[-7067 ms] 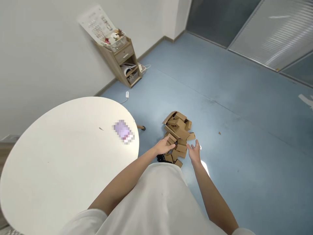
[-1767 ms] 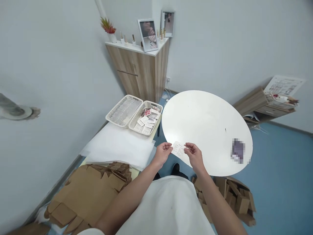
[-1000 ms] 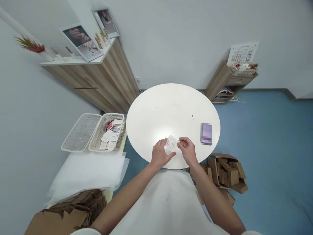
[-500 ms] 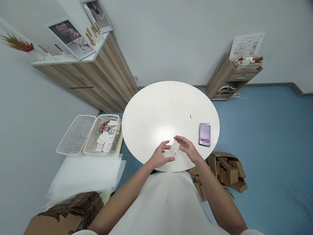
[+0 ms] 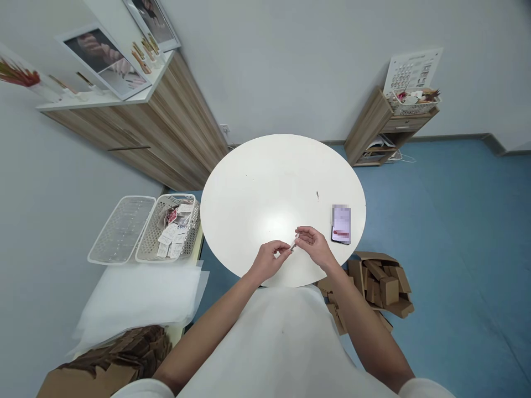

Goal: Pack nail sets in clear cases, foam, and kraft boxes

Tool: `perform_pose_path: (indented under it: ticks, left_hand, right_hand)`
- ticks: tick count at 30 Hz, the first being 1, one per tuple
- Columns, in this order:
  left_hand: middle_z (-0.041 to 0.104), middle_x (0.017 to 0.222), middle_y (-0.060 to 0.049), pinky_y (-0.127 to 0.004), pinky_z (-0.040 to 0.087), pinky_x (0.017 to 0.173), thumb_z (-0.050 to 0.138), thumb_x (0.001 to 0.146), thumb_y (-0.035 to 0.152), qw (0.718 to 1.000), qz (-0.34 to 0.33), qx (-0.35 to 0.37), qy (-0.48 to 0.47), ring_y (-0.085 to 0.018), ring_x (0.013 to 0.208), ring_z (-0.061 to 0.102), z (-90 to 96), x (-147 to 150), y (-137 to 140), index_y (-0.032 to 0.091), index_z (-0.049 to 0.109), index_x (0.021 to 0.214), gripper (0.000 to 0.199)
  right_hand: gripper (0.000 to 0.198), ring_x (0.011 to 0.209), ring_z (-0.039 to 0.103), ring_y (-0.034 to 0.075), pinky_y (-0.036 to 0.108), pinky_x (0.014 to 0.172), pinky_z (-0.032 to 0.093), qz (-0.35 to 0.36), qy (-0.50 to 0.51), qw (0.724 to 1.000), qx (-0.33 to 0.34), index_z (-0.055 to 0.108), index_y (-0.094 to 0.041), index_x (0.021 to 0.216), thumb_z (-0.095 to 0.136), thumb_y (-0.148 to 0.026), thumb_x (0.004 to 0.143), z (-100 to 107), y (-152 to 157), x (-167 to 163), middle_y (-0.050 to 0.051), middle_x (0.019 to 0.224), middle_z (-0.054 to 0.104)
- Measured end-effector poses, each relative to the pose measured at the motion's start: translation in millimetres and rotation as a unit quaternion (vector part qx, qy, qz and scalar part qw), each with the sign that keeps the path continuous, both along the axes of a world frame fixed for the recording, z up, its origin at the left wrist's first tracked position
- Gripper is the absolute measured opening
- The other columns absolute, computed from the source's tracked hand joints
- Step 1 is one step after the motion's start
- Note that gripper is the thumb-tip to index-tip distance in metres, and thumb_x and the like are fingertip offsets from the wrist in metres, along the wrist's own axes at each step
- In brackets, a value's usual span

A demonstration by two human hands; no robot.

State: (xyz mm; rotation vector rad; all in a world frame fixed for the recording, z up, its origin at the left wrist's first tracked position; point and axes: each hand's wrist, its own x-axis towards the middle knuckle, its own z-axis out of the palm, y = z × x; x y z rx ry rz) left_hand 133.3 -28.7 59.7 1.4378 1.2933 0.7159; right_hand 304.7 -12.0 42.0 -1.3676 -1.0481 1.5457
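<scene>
Over the near side of the white round table (image 5: 257, 193), both hands meet at a small white printed card (image 5: 293, 245), seen almost edge-on. My left hand (image 5: 269, 258) pinches its lower left end between thumb and forefinger. On the other side, my right hand (image 5: 317, 247) has its thumb and fingers closed at the card's upper right end. Whether the card is a single sheet or a packet cannot be made out. A phone (image 5: 341, 225) with a blurred screen lies on the table, right of my right hand.
At the left stands an open white basket (image 5: 143, 246) of printed cards and packets, beside white sheets (image 5: 141, 298) and stacked brown cardboard (image 5: 112, 359). A carton of small brown boxes (image 5: 384, 284) sits on the floor at right. A wooden cabinet (image 5: 182, 121) borders the table's far left.
The card has turned from showing its printed face to nearly edge-on. My left thumb and forefinger have closed on its end. The view has shifted slightly.
</scene>
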Motion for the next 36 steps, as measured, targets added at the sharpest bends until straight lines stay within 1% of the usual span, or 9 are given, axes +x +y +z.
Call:
perform_pose_path:
  ticks: [3,7,10,13,20,24,29,32,36]
  left_hand:
    - [0.065,0.076,-0.003,-0.026,0.043,0.064,0.055,0.074,0.037,0.999,0.022,-0.014,-0.024,-0.016,0.071,0.056,-4.2,4,0,0.022,0.066,0.075,0.018]
    - [0.062,0.073,-0.002,-0.027,0.044,0.066,0.059,0.070,0.039,0.986,0.089,-0.090,-0.110,-0.014,0.066,0.056,-12.9,3,5,0.018,0.064,0.077,0.022]
    - [0.060,0.069,-0.002,-0.025,0.044,0.065,0.061,0.068,0.040,0.976,0.117,-0.126,-0.136,-0.012,0.063,0.055,-17.4,1,8,0.016,0.062,0.076,0.025]
    - [0.059,0.068,-0.001,-0.025,0.044,0.064,0.061,0.069,0.039,0.974,0.123,-0.128,-0.139,-0.011,0.062,0.055,-19.3,0,6,0.016,0.062,0.076,0.024]
    - [0.063,0.076,-0.003,-0.027,0.047,0.067,0.062,0.067,0.041,0.979,0.108,-0.127,-0.118,-0.013,0.069,0.056,-17.7,0,-1,0.017,0.064,0.078,0.026]
    - [0.064,0.077,-0.004,-0.029,0.048,0.069,0.061,0.068,0.042,0.976,0.138,-0.116,-0.121,-0.014,0.073,0.058,-17.3,-1,1,0.017,0.065,0.082,0.029]
    - [0.064,0.083,-0.004,-0.032,0.048,0.073,0.060,0.069,0.044,0.953,0.197,-0.131,-0.190,-0.013,0.074,0.060,-18.0,-4,1,0.019,0.059,0.095,0.037]
    - [0.065,0.087,-0.005,-0.033,0.047,0.075,0.060,0.069,0.044,0.951,0.194,-0.135,-0.200,-0.013,0.076,0.060,-18.8,-6,-1,0.018,0.059,0.096,0.037]
    - [0.064,0.079,-0.005,-0.032,0.047,0.075,0.065,0.066,0.037,0.962,0.178,-0.128,-0.160,-0.013,0.072,0.059,-21.1,-7,-5,0.016,0.061,0.091,0.033]
  right_hand:
    - [0.041,0.093,0.058,0.017,0.036,0.087,0.044,-0.005,-0.009,1.000,0.009,0.058,-0.023,0.101,0.068,-0.036,0.064,-1,-1,6,0.007,0.108,0.059]
    - [0.046,0.093,0.058,0.017,0.036,0.085,0.045,-0.041,0.025,0.999,0.007,0.055,-0.024,0.107,0.067,-0.036,0.064,-4,-6,15,0.007,0.113,0.058]
    - [0.044,0.085,0.061,0.017,0.037,0.083,0.045,-0.056,0.042,0.998,-0.005,0.057,-0.023,0.105,0.067,-0.036,0.064,-8,-10,19,0.006,0.104,0.062]
    - [0.041,0.076,0.061,0.016,0.037,0.079,0.046,-0.048,0.054,0.997,-0.011,0.059,-0.021,0.101,0.067,-0.038,0.064,-12,-13,20,0.005,0.093,0.064]
    - [0.036,0.070,0.056,0.013,0.033,0.073,0.045,-0.049,0.045,0.998,0.011,0.063,-0.021,0.095,0.064,-0.041,0.065,-11,-11,17,0.003,0.084,0.064]
    - [0.033,0.063,0.053,0.012,0.031,0.067,0.044,0.004,0.032,0.999,0.003,0.063,-0.020,0.093,0.063,-0.036,0.065,-10,-15,16,-0.001,0.069,0.059]
    - [0.040,0.060,0.053,0.011,0.030,0.065,0.043,0.075,0.033,0.997,-0.016,0.057,-0.022,0.105,0.060,-0.028,0.065,-10,-25,13,-0.005,0.065,0.054]
    - [0.039,0.059,0.051,0.011,0.028,0.063,0.042,0.061,0.022,0.998,-0.017,0.057,-0.021,0.104,0.059,-0.027,0.066,-14,-28,11,-0.005,0.064,0.053]
    - [0.037,0.059,0.050,0.010,0.028,0.063,0.042,0.014,0.024,0.999,-0.017,0.057,-0.021,0.101,0.061,-0.029,0.065,-18,-26,12,-0.004,0.065,0.053]
